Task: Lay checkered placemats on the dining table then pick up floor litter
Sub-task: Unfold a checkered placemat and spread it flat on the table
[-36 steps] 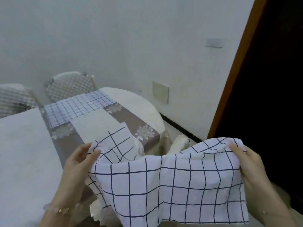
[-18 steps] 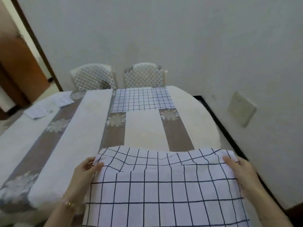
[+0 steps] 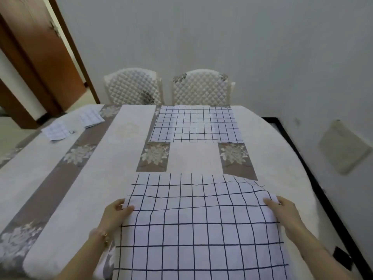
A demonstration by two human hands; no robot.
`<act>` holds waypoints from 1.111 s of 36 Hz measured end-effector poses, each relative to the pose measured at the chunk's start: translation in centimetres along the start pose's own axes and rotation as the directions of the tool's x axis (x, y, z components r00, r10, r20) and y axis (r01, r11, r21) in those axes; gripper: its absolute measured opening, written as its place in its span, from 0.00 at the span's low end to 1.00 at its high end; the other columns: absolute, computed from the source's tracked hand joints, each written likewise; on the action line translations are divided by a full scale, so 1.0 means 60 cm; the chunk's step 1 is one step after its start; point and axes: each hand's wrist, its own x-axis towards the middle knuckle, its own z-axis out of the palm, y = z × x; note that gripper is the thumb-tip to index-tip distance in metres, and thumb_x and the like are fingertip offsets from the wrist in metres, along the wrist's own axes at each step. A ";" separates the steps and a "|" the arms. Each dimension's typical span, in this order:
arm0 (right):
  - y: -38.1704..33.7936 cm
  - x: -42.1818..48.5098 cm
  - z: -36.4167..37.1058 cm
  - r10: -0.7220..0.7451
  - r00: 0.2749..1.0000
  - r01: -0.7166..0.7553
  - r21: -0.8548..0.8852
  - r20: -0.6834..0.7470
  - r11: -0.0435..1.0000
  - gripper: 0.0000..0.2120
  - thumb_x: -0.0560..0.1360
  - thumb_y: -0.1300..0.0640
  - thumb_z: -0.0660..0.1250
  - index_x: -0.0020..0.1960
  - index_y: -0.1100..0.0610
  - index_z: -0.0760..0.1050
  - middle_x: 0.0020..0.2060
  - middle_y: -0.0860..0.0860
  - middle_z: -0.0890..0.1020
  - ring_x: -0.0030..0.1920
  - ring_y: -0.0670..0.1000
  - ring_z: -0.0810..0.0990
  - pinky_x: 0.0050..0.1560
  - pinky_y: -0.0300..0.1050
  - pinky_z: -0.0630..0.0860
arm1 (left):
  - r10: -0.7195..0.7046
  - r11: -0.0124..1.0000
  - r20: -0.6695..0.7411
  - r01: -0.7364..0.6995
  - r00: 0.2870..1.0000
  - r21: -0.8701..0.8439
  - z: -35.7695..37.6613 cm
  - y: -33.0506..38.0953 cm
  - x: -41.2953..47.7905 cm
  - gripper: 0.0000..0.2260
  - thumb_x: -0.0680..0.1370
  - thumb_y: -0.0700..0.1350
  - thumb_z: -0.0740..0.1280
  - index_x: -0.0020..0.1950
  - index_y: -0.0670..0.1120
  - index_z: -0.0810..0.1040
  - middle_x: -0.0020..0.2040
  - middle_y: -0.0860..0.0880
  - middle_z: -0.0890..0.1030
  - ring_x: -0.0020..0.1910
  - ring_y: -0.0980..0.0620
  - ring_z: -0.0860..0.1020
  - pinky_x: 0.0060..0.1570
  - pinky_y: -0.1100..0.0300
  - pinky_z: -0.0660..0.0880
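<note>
Dining table: cloth-covered; I work from its near edge.
Near placemat: half down on the table, far right corner lifted and rippled. I judge it needs drawing taut, square to the far placemat laid opposite, then lowering flat.
Left hand: pinches the left edge.
Right hand: fingers curled over the right edge, gripping.

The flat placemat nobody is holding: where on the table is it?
Head view: the flat placemat lies at the far edge of the table, right of centre, before the right chair, opposite the held placemat.
</note>
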 end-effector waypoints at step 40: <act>0.029 0.109 0.048 0.054 0.986 -0.121 -0.454 -0.158 0.883 0.14 0.73 0.48 0.69 0.47 0.58 0.78 0.44 0.56 0.82 0.41 0.56 0.77 0.38 0.45 0.71 | 0.023 0.939 -0.173 0.038 0.985 0.341 0.058 0.006 0.109 0.14 0.72 0.48 0.72 0.54 0.45 0.74 0.48 0.46 0.78 0.46 0.45 0.75 0.51 0.51 0.74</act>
